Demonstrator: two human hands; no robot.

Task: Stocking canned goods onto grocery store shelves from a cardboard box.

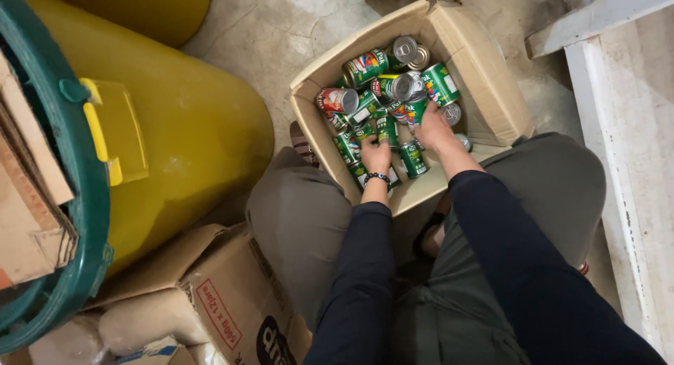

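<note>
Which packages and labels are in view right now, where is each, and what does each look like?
Open carton: floor ahead, brown cardboard, flaps out.
Cans: heaped inside it, green labels, silver ends; both hands among them.
Red can: carton's left side.
Printed carton: lower left, brown, red-framed label.

Both arms, in dark long sleeves, stretch forward and down from a crouch. The left hand [376, 156], a beaded bracelet at its wrist, curls palm-down. The right hand [432, 129] reaches slightly farther, fingers bent downward.
</note>
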